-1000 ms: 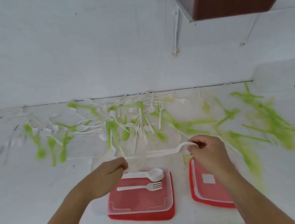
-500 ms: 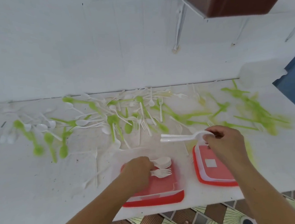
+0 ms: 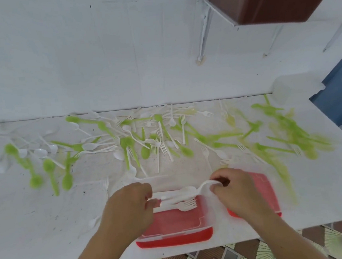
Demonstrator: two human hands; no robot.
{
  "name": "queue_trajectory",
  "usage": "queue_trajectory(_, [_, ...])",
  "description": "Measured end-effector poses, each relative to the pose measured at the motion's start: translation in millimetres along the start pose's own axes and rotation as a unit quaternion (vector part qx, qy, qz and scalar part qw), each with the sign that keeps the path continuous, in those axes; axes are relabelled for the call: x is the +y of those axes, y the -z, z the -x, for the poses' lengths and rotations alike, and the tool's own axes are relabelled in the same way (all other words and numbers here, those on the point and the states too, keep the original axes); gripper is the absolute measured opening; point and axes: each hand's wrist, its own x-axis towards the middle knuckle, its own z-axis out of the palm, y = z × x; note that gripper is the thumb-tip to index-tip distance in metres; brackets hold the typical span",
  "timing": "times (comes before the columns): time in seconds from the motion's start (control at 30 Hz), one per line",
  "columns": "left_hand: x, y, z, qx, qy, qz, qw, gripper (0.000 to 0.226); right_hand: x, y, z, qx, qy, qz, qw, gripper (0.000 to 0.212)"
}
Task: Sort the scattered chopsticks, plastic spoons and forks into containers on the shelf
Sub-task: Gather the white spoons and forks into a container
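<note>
Head view: the white utensil [image 3: 206, 184] pinched by the right hand [image 3: 238, 191] should be laid flat alongside the forks [image 3: 182, 203] held by the left hand [image 3: 129, 206] in the red container [image 3: 174, 236].

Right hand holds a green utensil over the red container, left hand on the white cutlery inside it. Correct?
No: the utensil pinched in the right hand is white, not green, as the head view shows. The rest holds: it is over the red container, with the left hand gripping the white cutlery inside.
</note>
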Motion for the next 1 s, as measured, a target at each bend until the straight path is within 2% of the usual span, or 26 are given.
queue_trajectory(0.03, [1.5,4.1,2.7,0.000,-0.037,0.034,0.999,0.029,-4.7,-8.9,2.9,-0.022,0.006,0.015,1.000,0.022])
queue_trajectory(0.1, [9.6,0.2,0.2,-0.098,-0.079,0.057,0.990,0.053,-13.6,-32.8,7.0,-0.059,0.024,0.053,0.997,0.020])
queue_trajectory(0.17, [13.1,-12.5,-8.9,-0.203,-0.071,0.030,0.976,0.042,-18.9,-53.3,10.7,-0.080,0.057,0.105,0.990,0.017])
queue_trajectory(0.23, [7.9,-24.6,-17.6,-0.248,-0.077,-0.005,0.966,0.021,-18.3,-68.7,14.4,-0.100,0.100,0.194,0.971,0.018])
queue_trajectory(0.27, [3.9,-29.7,-19.6,-0.270,-0.079,-0.019,0.959,0.017,-17.2,-75.5,16.5,-0.119,0.121,0.262,0.950,0.018])
queue_trajectory(0.33, [2.0,-34.5,-22.3,-0.298,-0.098,-0.042,0.949,0.017,-16.7,-85.7,19.0,-0.149,0.143,0.357,0.911,0.018])
queue_trajectory(0.47, [14.1,-34.6,-26.8,-0.310,-0.090,-0.072,0.944,0.016,-23.2,-84.7,8.2,-0.187,0.148,0.424,0.874,0.019])
queue_trajectory(0.53, [18.4,-31.3,-31.0,-0.320,-0.070,-0.069,0.942,0.011,-22.1,-70.5,-1.0,-0.199,0.178,0.402,0.876,0.032])
queue_trajectory(0.6, [15.9,-24.4,-35.4,-0.303,-0.044,-0.055,0.950,0.019,-13.7,-47.1,-14.6,-0.161,0.183,0.286,0.927,0.034])
queue_trajectory(0.67, [9.5,-12.7,-44.0,-0.239,-0.032,-0.035,0.970,0.019,3.4,-19.4,-36.2,-0.057,0.152,0.149,0.975,0.026])
queue_trajectory(0.73, [2.9,1.8,-59.9,-0.183,0.003,0.023,0.983,0.016,29.5,5.8,-67.3,0.045,0.076,0.079,0.993,0.027])
queue_trajectory(0.77, [1.1,8.8,-71.0,-0.166,0.029,0.061,0.984,0.017,41.1,16.3,-83.7,0.069,0.032,0.081,0.994,0.029])
queue_trajectory(0.83, [-1.6,13.3,-101.3,-0.136,0.084,0.109,0.981,0.022,61.4,28.7,-119.3,0.067,-0.027,0.129,0.989,0.032])
queue_trajectory(0.93, [-9.7,-6.0,-158.1,-0.076,0.160,0.044,0.983,0.034,78.2,28.7,-173.6,0.022,-0.035,0.233,0.972,0.035])
queue_trajectory(1.0, [-14.0,-23.5,-190.4,-0.082,0.209,0.009,0.974,0.044,79.5,17.9,-200.1,-0.009,-0.029,0.305,0.952,0.032])
